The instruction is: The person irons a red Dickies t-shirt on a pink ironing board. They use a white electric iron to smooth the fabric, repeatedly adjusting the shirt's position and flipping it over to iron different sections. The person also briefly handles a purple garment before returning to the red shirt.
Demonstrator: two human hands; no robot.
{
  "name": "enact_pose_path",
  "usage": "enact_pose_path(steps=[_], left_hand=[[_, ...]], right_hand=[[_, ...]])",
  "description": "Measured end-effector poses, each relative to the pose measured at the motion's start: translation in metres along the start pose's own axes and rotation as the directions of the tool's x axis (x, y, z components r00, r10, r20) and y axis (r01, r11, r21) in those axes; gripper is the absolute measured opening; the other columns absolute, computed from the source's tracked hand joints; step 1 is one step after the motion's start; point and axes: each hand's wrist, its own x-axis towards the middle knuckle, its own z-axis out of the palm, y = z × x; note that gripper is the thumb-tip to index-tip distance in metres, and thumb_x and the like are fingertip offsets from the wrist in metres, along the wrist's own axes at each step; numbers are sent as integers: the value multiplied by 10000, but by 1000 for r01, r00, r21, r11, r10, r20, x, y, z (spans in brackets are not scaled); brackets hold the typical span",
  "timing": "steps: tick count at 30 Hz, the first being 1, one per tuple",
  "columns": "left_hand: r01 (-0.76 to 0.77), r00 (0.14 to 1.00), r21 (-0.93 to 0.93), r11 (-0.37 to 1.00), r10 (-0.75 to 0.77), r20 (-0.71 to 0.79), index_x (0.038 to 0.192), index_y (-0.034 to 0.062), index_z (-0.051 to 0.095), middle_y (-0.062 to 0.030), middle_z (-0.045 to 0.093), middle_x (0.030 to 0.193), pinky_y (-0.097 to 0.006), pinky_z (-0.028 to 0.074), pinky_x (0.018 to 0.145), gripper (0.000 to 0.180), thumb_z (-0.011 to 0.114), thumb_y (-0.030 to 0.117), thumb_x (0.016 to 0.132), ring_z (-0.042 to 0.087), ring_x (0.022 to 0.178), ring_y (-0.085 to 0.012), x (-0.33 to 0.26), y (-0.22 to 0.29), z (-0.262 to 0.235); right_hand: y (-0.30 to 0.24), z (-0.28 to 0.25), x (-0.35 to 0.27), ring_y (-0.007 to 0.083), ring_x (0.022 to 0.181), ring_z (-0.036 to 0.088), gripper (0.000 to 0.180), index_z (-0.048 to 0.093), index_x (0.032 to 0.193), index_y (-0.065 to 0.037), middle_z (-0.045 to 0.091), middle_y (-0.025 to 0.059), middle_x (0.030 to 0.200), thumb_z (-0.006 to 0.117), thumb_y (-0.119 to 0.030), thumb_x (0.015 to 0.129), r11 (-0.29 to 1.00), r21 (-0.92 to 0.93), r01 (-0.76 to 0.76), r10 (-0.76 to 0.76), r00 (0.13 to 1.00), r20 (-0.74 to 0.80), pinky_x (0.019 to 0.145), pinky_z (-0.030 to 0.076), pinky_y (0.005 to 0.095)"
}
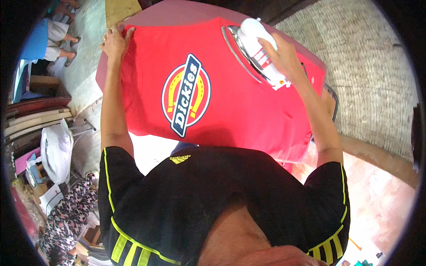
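A red garment (248,115) with a round printed emblem (186,95) lies spread on a dull pink padded ironing board (177,12). My right hand (286,57) is closed round the handle of a white iron (262,53), which rests on the garment's right part, its metal edge on the left. At the garment's far left corner is my left hand (116,42), its thumb apart from the fingers and lying at the cloth's edge. The underside of the iron is hidden.
A rough pale wall (350,57) stands right of the board. To the left are stacked boards (37,115), a white plastic bag (57,150) and a roll of patterned fabric (73,213). Another person's legs (57,40) show at the far left.
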Motion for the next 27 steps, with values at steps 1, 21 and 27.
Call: enact_pose_path(steps=[1,21,27], left_hand=[[34,994,-58,998,-28,109,1194,103,639,-124,676,1089,-494,482,843,658,636,654,833,633,1026,-326,8,-3,-5],[223,904,-637,738,88,418,1271,45,609,-197,679,1149,-462,498,822,439,560,366,976,645,1032,-356,27,-31,-5],[63,982,-602,796,58,180,1115,52,686,-147,727,961,-356,513,820,311,604,306,955,699,886,-262,4,-38,-8]], right_hand=[[6,0,0,429,864,668,529,601,1029,14,666,284,893,596,-507,936,1000,5,14,-14,999,-42,738,514,457],[-138,97,164,309,694,731,435,626,1130,-51,706,217,796,650,-435,927,842,-187,506,-473,859,197,603,571,362],[-194,114,185,468,852,655,445,596,1020,8,663,298,856,616,-423,913,913,-54,404,-374,884,280,740,526,509]])
